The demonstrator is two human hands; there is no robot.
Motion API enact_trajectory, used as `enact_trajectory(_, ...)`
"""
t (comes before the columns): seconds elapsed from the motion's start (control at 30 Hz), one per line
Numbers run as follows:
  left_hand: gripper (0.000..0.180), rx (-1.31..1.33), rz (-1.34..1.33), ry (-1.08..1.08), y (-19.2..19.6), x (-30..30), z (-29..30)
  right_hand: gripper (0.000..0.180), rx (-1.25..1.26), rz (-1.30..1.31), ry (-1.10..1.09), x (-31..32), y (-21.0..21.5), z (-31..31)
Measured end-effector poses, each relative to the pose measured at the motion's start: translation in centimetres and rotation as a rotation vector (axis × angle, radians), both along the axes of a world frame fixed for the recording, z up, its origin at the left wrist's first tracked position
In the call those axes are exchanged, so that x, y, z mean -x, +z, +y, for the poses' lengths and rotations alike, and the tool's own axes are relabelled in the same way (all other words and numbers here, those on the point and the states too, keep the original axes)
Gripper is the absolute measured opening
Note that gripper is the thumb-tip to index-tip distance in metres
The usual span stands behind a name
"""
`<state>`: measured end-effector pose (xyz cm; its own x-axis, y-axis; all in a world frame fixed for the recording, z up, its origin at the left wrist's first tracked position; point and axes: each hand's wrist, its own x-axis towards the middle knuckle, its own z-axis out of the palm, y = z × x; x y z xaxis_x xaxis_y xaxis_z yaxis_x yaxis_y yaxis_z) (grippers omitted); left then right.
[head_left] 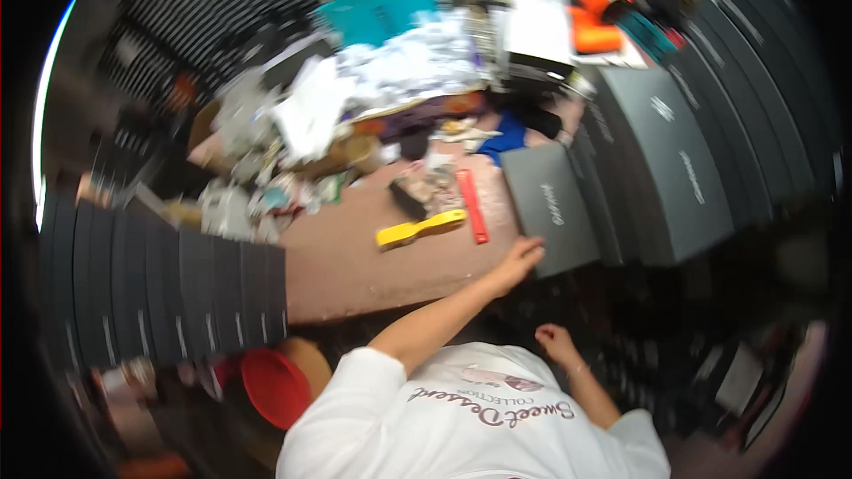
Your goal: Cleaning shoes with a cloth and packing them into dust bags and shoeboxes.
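From my remote seat, I see the dark grey box (552, 204) lying on the table (346, 275), its long axis running from the far side toward the person, the near end slanting slightly right. The left hand (522, 259) is at the box's near left corner, so the box extends ahead and rightward of it; its fingers look close together, but I can't tell whether they grip. The right hand (557, 346), nearer the torso, has curled fingers; I can't tell if they pinch anything.

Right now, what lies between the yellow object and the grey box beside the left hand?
In the head view, a red object lies between the yellow object and grey box.
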<state>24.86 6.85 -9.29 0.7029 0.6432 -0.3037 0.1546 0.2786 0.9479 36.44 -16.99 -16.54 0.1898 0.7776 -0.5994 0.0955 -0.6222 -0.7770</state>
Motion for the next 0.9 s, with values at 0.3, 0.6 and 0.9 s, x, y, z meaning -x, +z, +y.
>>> enact_trajectory(0.3, 0.035, 0.049, -0.200, 0.490, 0.5, 21.5, -4.5, 0.024, -0.870, -0.011, 0.444, 15.8, 24.1, 19.6)
enact_trajectory(0.6, 0.031, -0.307, 0.041, 1.008, 3.2, 38.1, -13.8, 0.089, -2.467, -0.803, 0.781, 53.3, 59.6, 19.0)
enact_trajectory(0.9, 0.030, -0.396, 0.043, 0.873, 3.4, 41.9, -13.6, 0.091, -1.996, -1.367, 0.904, 59.4, 63.5, 18.4)
